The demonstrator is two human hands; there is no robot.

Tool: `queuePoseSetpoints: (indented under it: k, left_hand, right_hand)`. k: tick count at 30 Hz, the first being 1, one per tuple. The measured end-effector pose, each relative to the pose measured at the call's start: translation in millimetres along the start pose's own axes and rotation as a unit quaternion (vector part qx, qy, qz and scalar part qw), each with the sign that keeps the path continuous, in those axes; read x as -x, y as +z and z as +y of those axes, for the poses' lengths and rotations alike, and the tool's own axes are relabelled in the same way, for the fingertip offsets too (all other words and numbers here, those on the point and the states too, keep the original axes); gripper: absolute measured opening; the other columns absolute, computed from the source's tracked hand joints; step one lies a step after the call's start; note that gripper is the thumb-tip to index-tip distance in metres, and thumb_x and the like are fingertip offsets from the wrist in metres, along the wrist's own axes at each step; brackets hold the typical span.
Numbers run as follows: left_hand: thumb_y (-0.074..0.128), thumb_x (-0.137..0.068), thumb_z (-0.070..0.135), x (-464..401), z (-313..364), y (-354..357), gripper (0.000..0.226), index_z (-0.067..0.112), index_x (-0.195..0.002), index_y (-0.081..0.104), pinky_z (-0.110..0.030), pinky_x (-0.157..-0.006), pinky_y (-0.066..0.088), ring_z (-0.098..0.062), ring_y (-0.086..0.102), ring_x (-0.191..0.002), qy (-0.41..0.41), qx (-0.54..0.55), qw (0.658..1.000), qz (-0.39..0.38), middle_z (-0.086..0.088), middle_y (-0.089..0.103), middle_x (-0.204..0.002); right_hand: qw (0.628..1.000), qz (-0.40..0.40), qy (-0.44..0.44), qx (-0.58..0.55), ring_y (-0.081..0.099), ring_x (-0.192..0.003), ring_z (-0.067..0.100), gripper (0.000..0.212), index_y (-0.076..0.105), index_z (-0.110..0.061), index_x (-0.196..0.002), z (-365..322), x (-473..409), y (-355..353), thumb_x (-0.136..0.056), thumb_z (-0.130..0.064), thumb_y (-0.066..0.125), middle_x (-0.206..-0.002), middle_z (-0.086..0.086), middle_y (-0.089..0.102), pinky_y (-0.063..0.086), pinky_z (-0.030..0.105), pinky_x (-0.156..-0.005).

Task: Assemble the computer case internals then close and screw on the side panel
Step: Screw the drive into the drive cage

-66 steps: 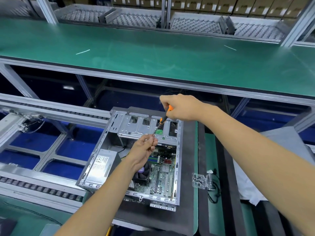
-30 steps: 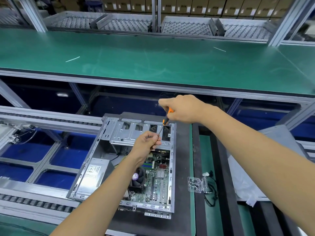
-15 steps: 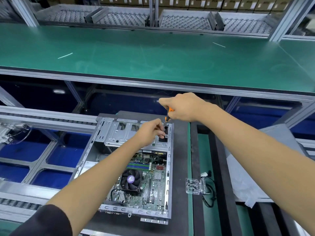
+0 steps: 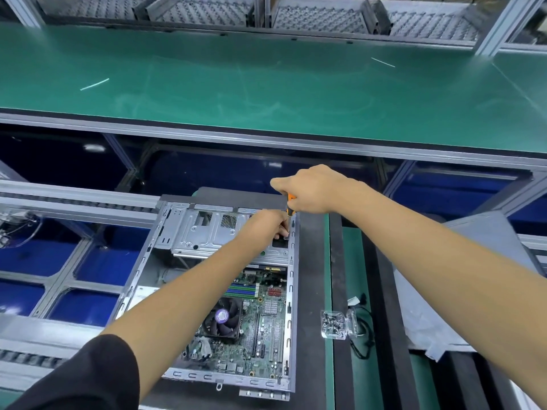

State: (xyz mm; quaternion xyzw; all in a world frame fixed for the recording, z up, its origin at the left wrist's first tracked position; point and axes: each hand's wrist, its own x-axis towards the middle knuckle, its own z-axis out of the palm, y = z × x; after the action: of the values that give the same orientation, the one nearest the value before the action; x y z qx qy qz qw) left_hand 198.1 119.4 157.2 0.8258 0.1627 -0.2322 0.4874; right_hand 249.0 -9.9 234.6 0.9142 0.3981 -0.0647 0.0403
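Observation:
An open grey computer case [image 4: 139, 279] lies flat on a dark mat, its motherboard [image 4: 263, 327] and black CPU fan [image 4: 222, 319] exposed. A silver drive cage [image 4: 207, 232] spans the case's far end. My right hand [image 4: 310, 190] grips an orange-handled screwdriver [image 4: 291, 204], pointed down at the cage's far right corner. My left hand [image 4: 266, 227] pinches at the screwdriver's tip there; whatever it holds is hidden by the fingers.
A clear plastic box of screws [image 4: 334, 324] and a black cable [image 4: 364, 341] lie on the green strip right of the case. A grey panel [image 4: 488, 232] rests at the far right. A green shelf [image 4: 266, 84] overhangs behind; conveyor rails [image 4: 74, 199] run left.
Both hands moved from the middle of the drive cage to its far right corner. The view shifted, so more of the motherboard and fan shows.

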Motion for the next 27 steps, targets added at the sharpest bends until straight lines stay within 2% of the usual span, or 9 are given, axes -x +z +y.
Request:
queuePoseSetpoints:
  k: [5, 9, 12, 14, 19, 21, 23, 25, 27]
  left_hand:
    - [0.039, -0.101, 0.013, -5, 8, 1, 0.029, 0.003, -0.1, 0.066, -0.042, -0.106, 0.048, -0.027, 0.064, -0.117, -0.037, -0.092, 0.995, 0.006, -0.012, 0.075, -0.11]
    - [0.039, -0.098, 0.009, -14, -1, 0, 0.03, 0.007, -0.112, 0.066, -0.041, -0.095, 0.054, -0.025, 0.066, -0.109, 0.009, -0.203, 0.979, -0.017, -0.004, 0.077, -0.104]
    - [0.043, -0.095, 0.003, -21, -12, 2, 0.022, 0.011, -0.101, 0.062, -0.031, -0.077, 0.049, -0.021, 0.067, -0.101, 0.072, -0.297, 0.952, 0.002, -0.001, 0.077, -0.099]
    - [0.043, -0.092, 0.003, -23, -18, 4, 0.019, 0.012, -0.098, 0.059, -0.031, -0.076, 0.048, -0.021, 0.068, -0.097, 0.105, -0.321, 0.941, 0.014, 0.0, 0.076, -0.096]
    - [0.046, -0.098, 0.009, -27, -24, 1, 0.017, 0.015, -0.092, 0.061, -0.03, -0.08, 0.051, -0.024, 0.067, -0.099, 0.133, -0.294, 0.946, 0.018, -0.005, 0.074, -0.103]
    - [0.045, -0.096, 0.004, -31, -21, -2, 0.021, 0.01, -0.1, 0.064, -0.035, -0.085, 0.057, -0.022, 0.069, -0.099, 0.115, -0.295, 0.948, -0.004, -0.003, 0.077, -0.098]
    - [0.051, -0.095, 0.009, -33, -21, -5, 0.017, 0.011, -0.096, 0.068, -0.035, -0.087, 0.057, -0.023, 0.07, -0.096, 0.122, -0.266, 0.956, -0.009, -0.001, 0.077, -0.092]
    - [0.066, -0.09, 0.011, -34, -24, -11, 0.005, 0.015, -0.091, 0.069, -0.036, -0.084, 0.057, -0.023, 0.071, -0.09, 0.163, -0.263, 0.951, -0.009, -0.003, 0.075, -0.092]
    - [0.07, -0.087, 0.005, -34, -34, -15, 0.01, 0.014, -0.09, 0.067, -0.038, -0.078, 0.059, -0.021, 0.071, -0.076, 0.204, -0.208, 0.956, 0.012, -0.006, 0.074, -0.085]
  right_hand:
    - [1.0, -0.012, -0.002, 0.0, 0.043, -0.055, 0.009, 0.016, 0.04, -0.026, -0.092, 2, -7, 5, -0.09, -0.017, 0.053, -0.064, -0.01, 0.047, 0.021, 0.031, -0.051]
    - [1.0, -0.025, -0.001, -0.003, 0.045, -0.057, 0.011, 0.015, 0.041, -0.026, -0.094, 2, -10, 8, -0.09, -0.018, 0.052, -0.066, -0.008, 0.05, 0.022, 0.031, -0.052]
    - [1.0, -0.028, -0.002, -0.008, 0.045, -0.058, 0.011, 0.014, 0.041, -0.025, -0.094, 3, -11, 9, -0.09, -0.018, 0.053, -0.067, -0.008, 0.05, 0.023, 0.031, -0.052]
    - [1.0, -0.03, -0.003, -0.008, 0.045, -0.058, 0.011, 0.015, 0.04, -0.025, -0.094, 4, -11, 9, -0.09, -0.018, 0.053, -0.067, -0.008, 0.049, 0.024, 0.032, -0.052]
    - [0.999, -0.046, 0.0, -0.025, 0.045, -0.059, 0.012, 0.017, 0.039, -0.026, -0.09, 6, -13, 8, -0.088, -0.016, 0.053, -0.067, -0.008, 0.049, 0.027, 0.032, -0.054]
    - [0.998, -0.055, 0.007, -0.036, 0.044, -0.059, 0.012, 0.017, 0.039, -0.026, -0.088, 7, -13, 6, -0.089, -0.017, 0.054, -0.068, -0.008, 0.049, 0.027, 0.032, -0.054]
    - [0.998, -0.057, 0.016, -0.038, 0.042, -0.06, 0.014, 0.018, 0.04, -0.025, -0.084, 7, -13, 5, -0.088, -0.019, 0.056, -0.068, -0.006, 0.049, 0.028, 0.032, -0.054]
    - [0.998, -0.051, 0.025, -0.041, 0.042, -0.06, 0.015, 0.022, 0.039, -0.025, -0.078, 6, -13, 5, -0.088, -0.024, 0.058, -0.068, -0.003, 0.049, 0.029, 0.032, -0.054]
    - [0.998, -0.045, 0.036, -0.04, 0.043, -0.06, 0.018, 0.024, 0.04, -0.024, -0.073, 4, -14, 4, -0.087, -0.029, 0.059, -0.069, -0.002, 0.05, 0.029, 0.031, -0.053]
